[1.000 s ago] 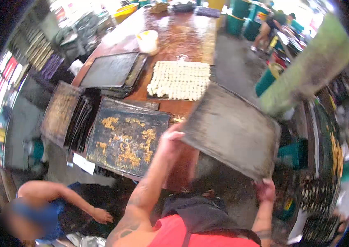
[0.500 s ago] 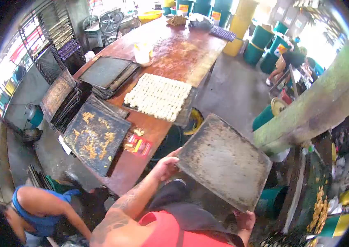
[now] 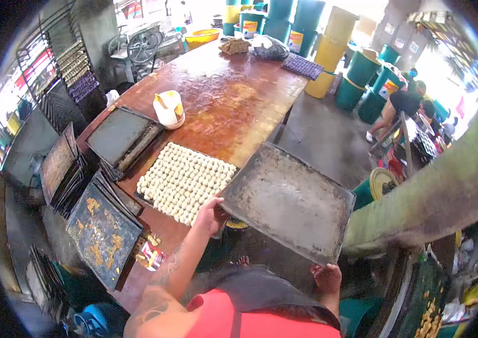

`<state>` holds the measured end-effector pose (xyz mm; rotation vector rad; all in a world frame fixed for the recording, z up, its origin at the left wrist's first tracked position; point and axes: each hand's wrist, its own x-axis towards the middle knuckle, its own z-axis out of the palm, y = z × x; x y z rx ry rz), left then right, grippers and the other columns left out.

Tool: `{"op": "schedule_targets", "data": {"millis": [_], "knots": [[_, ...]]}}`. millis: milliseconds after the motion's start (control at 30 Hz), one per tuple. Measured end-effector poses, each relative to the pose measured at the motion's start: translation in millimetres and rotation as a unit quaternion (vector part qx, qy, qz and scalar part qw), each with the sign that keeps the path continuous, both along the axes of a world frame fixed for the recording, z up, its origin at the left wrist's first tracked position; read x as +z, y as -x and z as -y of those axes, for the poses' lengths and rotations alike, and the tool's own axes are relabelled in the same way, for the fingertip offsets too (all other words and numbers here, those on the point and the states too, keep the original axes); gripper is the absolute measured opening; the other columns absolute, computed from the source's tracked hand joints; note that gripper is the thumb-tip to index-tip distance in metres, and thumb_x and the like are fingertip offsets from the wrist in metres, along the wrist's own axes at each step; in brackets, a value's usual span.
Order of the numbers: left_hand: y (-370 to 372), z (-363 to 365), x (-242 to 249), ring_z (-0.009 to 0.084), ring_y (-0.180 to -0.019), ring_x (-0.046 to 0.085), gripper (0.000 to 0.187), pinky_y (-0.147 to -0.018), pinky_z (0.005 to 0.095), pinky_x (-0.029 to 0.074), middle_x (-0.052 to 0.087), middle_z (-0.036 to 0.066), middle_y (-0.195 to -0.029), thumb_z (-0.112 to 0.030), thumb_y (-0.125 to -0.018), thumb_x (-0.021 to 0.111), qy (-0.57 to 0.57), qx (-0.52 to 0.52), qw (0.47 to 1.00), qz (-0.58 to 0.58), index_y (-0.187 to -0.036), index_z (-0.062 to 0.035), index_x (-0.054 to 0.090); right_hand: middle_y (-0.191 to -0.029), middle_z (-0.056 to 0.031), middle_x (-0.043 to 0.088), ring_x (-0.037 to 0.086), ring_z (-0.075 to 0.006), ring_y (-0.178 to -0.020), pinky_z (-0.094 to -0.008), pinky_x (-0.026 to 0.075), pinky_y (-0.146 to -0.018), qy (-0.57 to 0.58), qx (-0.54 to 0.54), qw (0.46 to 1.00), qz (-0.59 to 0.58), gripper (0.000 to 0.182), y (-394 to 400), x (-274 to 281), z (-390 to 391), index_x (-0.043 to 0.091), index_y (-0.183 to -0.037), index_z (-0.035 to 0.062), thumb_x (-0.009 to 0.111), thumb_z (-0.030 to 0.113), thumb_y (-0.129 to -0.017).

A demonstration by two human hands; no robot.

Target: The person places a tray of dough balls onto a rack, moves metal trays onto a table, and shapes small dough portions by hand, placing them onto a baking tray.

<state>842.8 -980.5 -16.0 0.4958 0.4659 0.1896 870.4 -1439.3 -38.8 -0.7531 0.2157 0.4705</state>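
A worn metal baking tray (image 3: 289, 200) is held out in front of my body, tilted. My left hand (image 3: 210, 217) grips its left corner, and my right hand (image 3: 327, 278) holds the near right corner. Just left of it, a tray of small pale dough pieces (image 3: 185, 181) in rows lies on the reddish-brown table (image 3: 222, 98). My fingertips under the held tray are partly hidden.
Stacked dark trays (image 3: 121, 137) lie along the table's left side. A crumb-covered tray (image 3: 102, 234) leans at the near left, beside a red packet (image 3: 151, 256). A white bucket (image 3: 169, 109) stands beyond. A mossy beam (image 3: 425, 186) crosses on the right.
My hands have raised the held tray away from me and slightly left, towards the dough tray. My view has shifted, and the person in blue at lower left is out of sight.
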Motion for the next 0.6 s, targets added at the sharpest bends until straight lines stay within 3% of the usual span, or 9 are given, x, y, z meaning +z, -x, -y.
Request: {"op": "schedule_targets", "data": {"millis": [67,100,133,167,200,267,333,433,600], "knots": [[-26,-14,-19,0.0213,-0.093,0.062,0.033,-0.081,0.0395,0.05,0.064,0.007,-0.103,-0.017,-0.088,0.054,-0.046,-0.025,0.998,-0.028,-0.12,-0.0093,0.053,-0.111,-0.0147,0.066,0.061,-0.0316,-0.102,-0.0481,0.041,-0.096,-0.096,0.141,0.979,0.11,0.044,-56,-13,6,0.056,-0.118,-0.0008,0.054,0.019,-0.079],[-33,-12,-5,0.0207,-0.091,0.062,0.03,-0.081,0.0396,0.05,0.065,0.006,-0.101,-0.018,-0.088,0.054,-0.075,-0.02,0.997,-0.023,-0.117,-0.0098,0.055,-0.115,-0.0155,0.064,0.06,-0.0328,-0.105,-0.0493,0.04,-0.098,-0.161,0.198,0.954,0.159,0.045,-91,-36,6,0.055,-0.12,-0.0005,0.053,0.019,-0.08],[-42,-13,3,0.0201,-0.09,0.062,0.027,-0.081,0.0397,0.05,0.065,0.006,-0.1,-0.018,-0.088,0.054,-0.104,-0.015,0.994,-0.018,-0.114,-0.0103,0.056,-0.118,-0.0162,0.063,0.059,-0.0339,-0.108,-0.0503,0.04,-0.099,-0.104,0.21,0.953,0.192,0.047,-124,-56,10,0.055,-0.122,-0.0003,0.052,0.02,-0.08],[-57,-21,-22,0.0201,-0.086,0.062,0.025,-0.081,0.0403,0.049,0.065,0.006,-0.098,-0.02,-0.089,0.055,-0.074,-0.017,0.997,-0.001,-0.111,-0.008,0.056,-0.121,-0.017,0.061,0.058,-0.035,-0.11,-0.0514,0.039,-0.1,-0.046,0.22,0.948,0.225,0.048,-154,-67,8,0.054,-0.124,0.0,0.051,0.02,-0.08],[-64,-28,-18,0.0202,-0.085,0.063,0.025,-0.08,0.04,0.049,0.065,0.006,-0.098,-0.02,-0.089,0.055,-0.06,0.0,0.998,-0.012,-0.111,-0.0068,0.056,-0.124,-0.0178,0.06,0.056,-0.0361,-0.112,-0.0524,0.039,-0.1,0.135,0.181,0.943,0.243,0.049,-181,-62,-1,0.054,-0.125,0.0002,0.05,0.021,-0.081],[-77,-39,-14,0.0204,-0.083,0.063,0.027,-0.078,0.0394,0.05,0.065,0.007,-0.098,-0.02,-0.09,0.054,-0.032,0.029,0.998,-0.036,-0.112,-0.0045,0.055,-0.128,-0.0187,0.058,0.055,-0.0374,-0.115,-0.0544,0.038,-0.101,0.165,0.153,0.959,0.171,0.051,-236,-43,-23,0.053,-0.127,0.0008,0.048,0.022,-0.081],[-93,-44,-16,0.0211,-0.082,0.064,0.038,-0.075,0.0382,0.051,0.065,0.008,-0.101,-0.015,-0.088,0.052,-0.064,0.057,0.994,-0.071,-0.123,0.0008,0.051,-0.129,-0.0188,0.057,0.053,-0.0381,-0.117,-0.0563,0.038,-0.101,-0.131,0.176,0.975,-0.026,0.053,-288,25,-86,0.053,-0.128,0.0014,0.046,0.024,-0.081],[-123,-26,53,0.0211,-0.083,0.064,0.047,-0.075,0.0364,0.051,0.065,0.01,-0.105,-0.008,-0.083,0.048,-0.11,0.042,0.989,-0.094,-0.129,0.0018,0.048,-0.128,-0.0176,0.058,0.053,-0.0377,-0.118,-0.0568,0.039,-0.1,-0.088,0.238,0.967,-0.016,0.054,-409,-3,-111,0.055,-0.127,0.0023,0.047,0.027,-0.08],[-218,-5,56,0.0235,-0.088,0.064,0.048,-0.08,0.0379,0.05,0.064,0.012,-0.112,-0.009,-0.082,0.048,-0.018,0.105,0.992,-0.073,-0.13,-0.0058,0.049,-0.121,-0.0171,0.062,0.06,-0.0354,-0.107,-0.0539,0.043,-0.096,-0.151,0.262,0.952,-0.05,0.048,-553,29,-193,0.059,-0.119,0.0021,0.049,0.029,-0.08]]}}
